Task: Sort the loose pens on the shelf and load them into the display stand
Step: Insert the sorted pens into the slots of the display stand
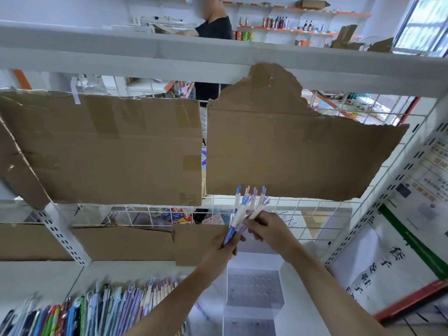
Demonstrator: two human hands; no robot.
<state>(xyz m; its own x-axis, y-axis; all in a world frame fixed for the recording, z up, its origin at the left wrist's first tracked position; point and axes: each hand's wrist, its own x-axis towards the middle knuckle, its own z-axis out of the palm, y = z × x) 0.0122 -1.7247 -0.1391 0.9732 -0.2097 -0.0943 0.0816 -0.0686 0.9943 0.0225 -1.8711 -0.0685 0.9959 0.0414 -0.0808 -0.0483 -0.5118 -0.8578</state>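
Pens with white barrels and blue or lilac ends stand up in a small fan between both hands, raised in front of the shelving. Left hand grips the lower, blue ends of the bunch, its fingers curled round the barrels. Right hand meets the same bunch from the other side, with fingertips pinching one or two of the white barrels just above the left hand's hold; how many pens each hand has cannot be made out through the blur. The clip ends of the pens point up and away from the person, reaching the lower edge of a torn cardboard sheet that hangs on the wire grid behind.

Directly below the hands, on the white shelf, sits the clear display stand, a stepped acrylic block with rows of round holes in its top; its holes look unfilled, though the view is soft. Down and to the left of the grip, a long row of loose pens in many colours lies side by side along the shelf, partly crossed by the left forearm.

A second, larger cardboard sheet hangs to the upper left of the hands, and more cardboard pieces lean against the grid at the level of the grip. To the right stands a white slotted upright with a printed sign beside it. Far above and beyond the hands, another person in a dark shirt stands by wall shelves holding bottles.
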